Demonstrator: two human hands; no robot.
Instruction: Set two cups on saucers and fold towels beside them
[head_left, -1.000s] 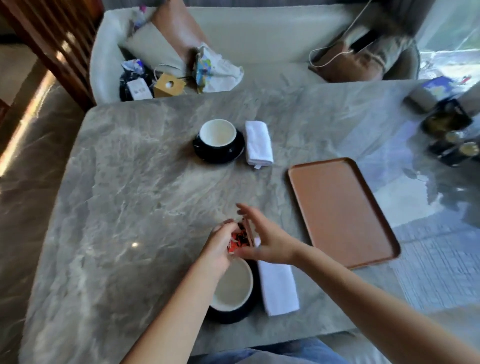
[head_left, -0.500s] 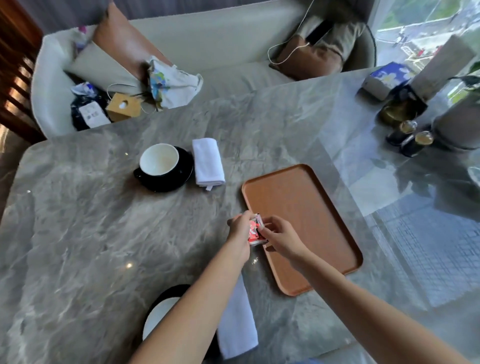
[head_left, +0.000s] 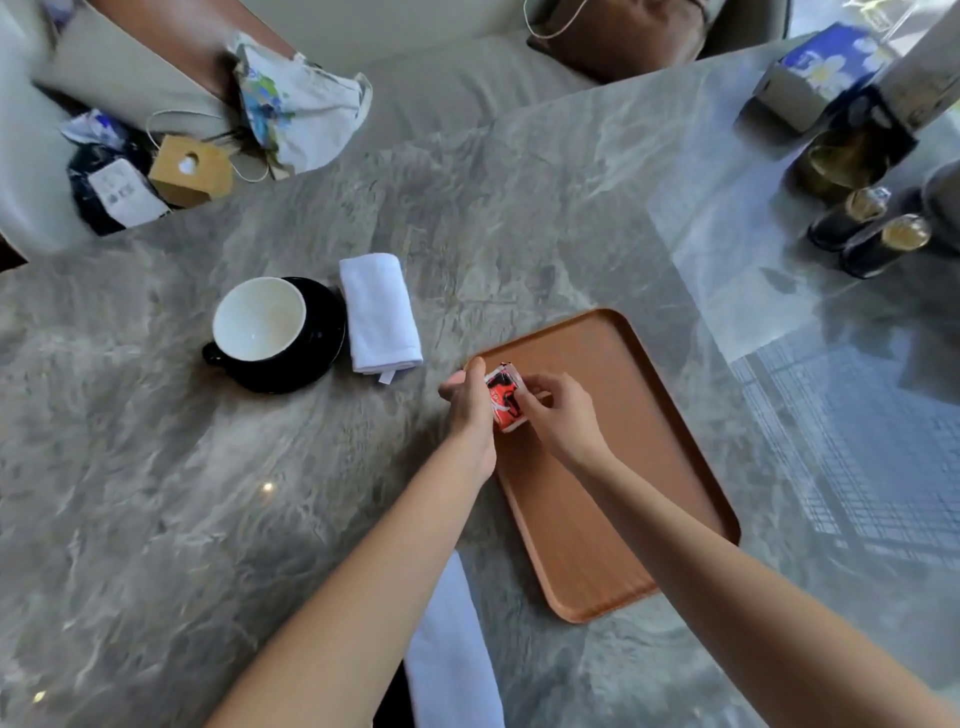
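A white-lined dark cup (head_left: 258, 321) stands on a black saucer (head_left: 322, 332) on the far side of the marble table (head_left: 156, 493). A folded white towel (head_left: 379, 312) lies right beside the saucer. A second white towel (head_left: 449, 649) lies near me, partly under my left forearm; the near cup is hidden by that arm. My left hand (head_left: 470, 410) and my right hand (head_left: 558, 415) both pinch a small red and white packet (head_left: 503, 397) over the near-left corner of the brown tray (head_left: 613, 467).
Dark bottles and jars (head_left: 862, 228) and a blue tissue box (head_left: 810, 73) crowd the table's far right. A sofa behind the table carries a cloth bag (head_left: 296, 104), a small cardboard box (head_left: 189, 169) and cushions.
Both hands carried the packet away from the near cup, forward and right to the tray's corner. The view shifted so the near cup dropped behind my left arm.
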